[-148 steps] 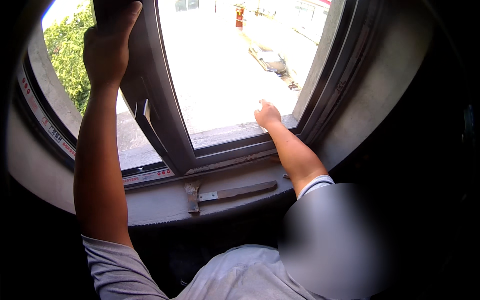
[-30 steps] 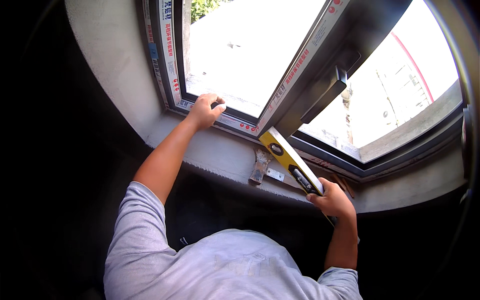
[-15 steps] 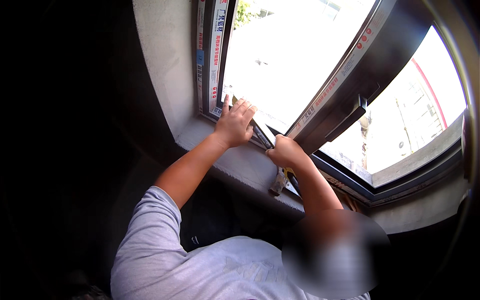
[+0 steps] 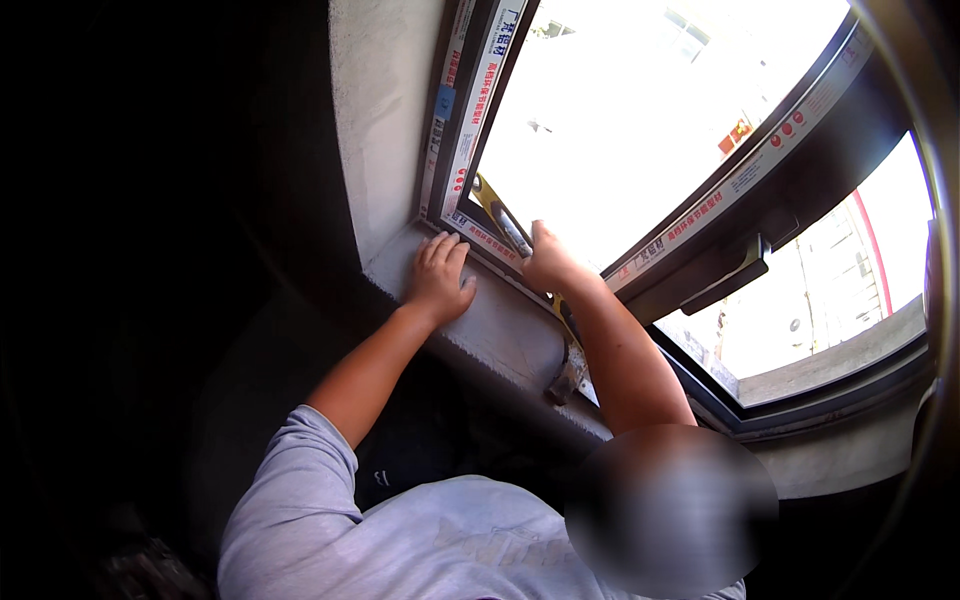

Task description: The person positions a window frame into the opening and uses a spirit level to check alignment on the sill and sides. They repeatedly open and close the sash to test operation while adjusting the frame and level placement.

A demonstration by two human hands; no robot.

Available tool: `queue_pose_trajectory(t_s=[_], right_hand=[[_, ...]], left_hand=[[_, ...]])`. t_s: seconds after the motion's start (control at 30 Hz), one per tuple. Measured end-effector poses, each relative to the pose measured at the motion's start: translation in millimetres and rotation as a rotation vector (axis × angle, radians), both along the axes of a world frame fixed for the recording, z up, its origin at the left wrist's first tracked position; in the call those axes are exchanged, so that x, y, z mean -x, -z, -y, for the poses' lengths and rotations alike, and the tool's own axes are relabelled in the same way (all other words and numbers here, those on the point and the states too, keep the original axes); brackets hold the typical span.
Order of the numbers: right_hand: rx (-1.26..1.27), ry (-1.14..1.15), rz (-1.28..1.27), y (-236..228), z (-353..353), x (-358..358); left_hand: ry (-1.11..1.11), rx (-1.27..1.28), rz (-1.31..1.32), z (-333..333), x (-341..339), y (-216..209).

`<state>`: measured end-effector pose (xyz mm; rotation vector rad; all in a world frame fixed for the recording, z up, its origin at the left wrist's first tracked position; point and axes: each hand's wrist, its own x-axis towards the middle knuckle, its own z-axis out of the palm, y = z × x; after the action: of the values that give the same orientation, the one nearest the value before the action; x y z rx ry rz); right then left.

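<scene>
My right hand (image 4: 552,264) is closed around a yellow and black spirit level (image 4: 494,208). The level slants along the bottom of the window frame (image 4: 490,243), its far end near the lower left corner, and part of it is hidden under my hand. My left hand (image 4: 438,282) lies with fingers stretched out on the grey sill (image 4: 505,325), its fingertips at the frame's lower edge, holding nothing.
What looks like a hammer (image 4: 568,378) lies on the sill by my right forearm, partly covered. A dark sash with a black handle (image 4: 728,276) stands swung open at the right. A pale wall (image 4: 385,120) borders the frame at the left.
My left hand has come off the level and down onto the sill. My right hand holds the level farther along, showing more of its yellow end. The view has shifted slightly.
</scene>
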<state>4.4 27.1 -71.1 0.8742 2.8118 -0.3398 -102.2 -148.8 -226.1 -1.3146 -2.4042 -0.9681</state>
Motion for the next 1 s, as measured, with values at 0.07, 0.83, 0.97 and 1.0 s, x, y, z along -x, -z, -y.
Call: queue_pose_trajectory(t_s=[0.07, 0.83, 0.97, 1.0], right_hand=[[0.004, -0.008, -0.015, 1, -1, 5], [-0.066, 0.061, 0.03, -5, -8, -2], [-0.014, 0.074, 0.024, -13, 0, -7], [0.041, 0.099, -0.025, -20, 7, -12]], left_hand=[[-0.042, 0.09, 0.028, 12, 3, 8], [-0.048, 0.004, 0.009, 4, -1, 13], [-0.046, -0.011, 0.01, 4, -1, 13], [-0.04, 0.001, 0.012, 6, 0, 13]])
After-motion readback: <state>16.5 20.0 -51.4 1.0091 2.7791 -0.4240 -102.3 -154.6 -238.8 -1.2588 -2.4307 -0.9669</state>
